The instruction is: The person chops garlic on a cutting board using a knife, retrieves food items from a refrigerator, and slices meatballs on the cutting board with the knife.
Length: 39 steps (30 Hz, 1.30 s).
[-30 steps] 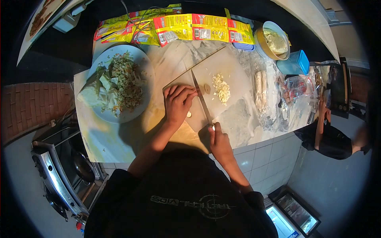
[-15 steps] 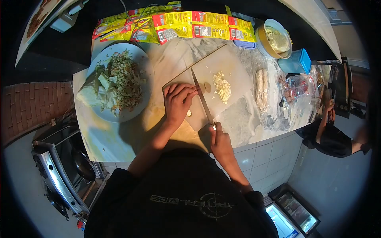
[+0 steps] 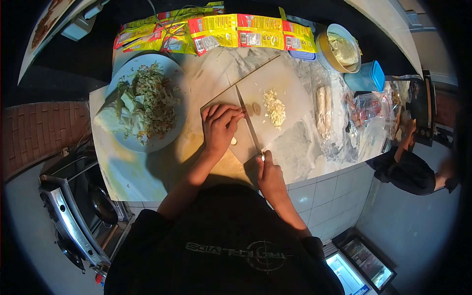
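Note:
My right hand (image 3: 271,178) is closed round the handle of a knife (image 3: 251,127), whose blade slants up and left across a white cutting board (image 3: 290,83). Against the blade's left side, the bent fingers of my left hand (image 3: 221,125) press together; what they hold is hidden under the fingertips. Just right of the blade lie thin pale slices (image 3: 256,108). A pile of chopped pale bits (image 3: 275,109) sits farther right on the board. One small pale piece (image 3: 233,141) rests beside my left hand.
A blue plate (image 3: 179,115) of shredded vegetables stands left. Yellow-red packets (image 3: 214,32) line the back. At right are a bowl (image 3: 324,46), a blue container (image 3: 364,78), a wrapped roll (image 3: 323,113) and plastic bags (image 3: 373,110). Another person (image 3: 405,169) is at far right.
My right hand and the knife have shifted slightly left. A further slice shows beside the blade. The other person's arm at far right has moved.

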Available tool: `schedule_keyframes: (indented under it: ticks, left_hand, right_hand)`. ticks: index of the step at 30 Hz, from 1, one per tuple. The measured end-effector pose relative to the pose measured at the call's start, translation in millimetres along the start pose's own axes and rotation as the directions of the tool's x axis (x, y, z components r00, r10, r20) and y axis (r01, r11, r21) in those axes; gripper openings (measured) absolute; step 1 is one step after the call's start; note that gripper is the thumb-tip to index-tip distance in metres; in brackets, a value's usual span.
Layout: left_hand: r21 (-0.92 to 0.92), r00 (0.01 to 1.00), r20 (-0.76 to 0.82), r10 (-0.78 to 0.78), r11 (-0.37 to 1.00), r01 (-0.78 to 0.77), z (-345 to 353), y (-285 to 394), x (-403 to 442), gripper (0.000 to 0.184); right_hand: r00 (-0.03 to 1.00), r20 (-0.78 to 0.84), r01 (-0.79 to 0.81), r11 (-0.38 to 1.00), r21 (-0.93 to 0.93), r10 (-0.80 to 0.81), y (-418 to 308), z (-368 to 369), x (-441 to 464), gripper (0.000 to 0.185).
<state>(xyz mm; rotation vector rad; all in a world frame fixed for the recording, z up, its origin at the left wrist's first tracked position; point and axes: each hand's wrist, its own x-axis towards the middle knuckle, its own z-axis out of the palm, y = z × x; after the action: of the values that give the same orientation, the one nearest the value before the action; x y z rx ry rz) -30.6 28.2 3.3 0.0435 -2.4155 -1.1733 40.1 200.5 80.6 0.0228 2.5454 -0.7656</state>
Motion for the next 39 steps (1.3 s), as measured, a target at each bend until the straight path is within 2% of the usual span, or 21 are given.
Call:
schedule_keyframes:
  ticks: [15,20,24,26,39]
  left_hand:
    - [-0.002,1.0,0.022,-0.015,1.0,0.015,-1,1,1,0.006]
    - [-0.007,1.0,0.002,-0.005,1.0,0.005,0,0,2,0.005]
    - [-0.006,1.0,0.001,-0.005,1.0,0.005,0,0,2,0.005]
    - [-0.007,1.0,0.003,0.004,1.0,-0.004,-1,0,2,0.005]
    - [-0.002,1.0,0.011,-0.009,1.0,0.009,-1,2,1,0.007]
  right_hand:
    - [0.999,0.042,0.005,0.999,-0.033,-0.004,6,3,10,0.027]
    - [0.997,0.045,0.063,0.998,0.012,-0.063,10,5,13,0.03]
    - [0.997,0.067,0.03,1.0,0.006,-0.03,7,8,15,0.028]
    - [0.999,0.027,0.043,0.998,-0.044,-0.042,7,10,15,0.026]
    - [0.996,-0.025,0.084,0.996,-0.04,-0.085,14,17,18,0.024]
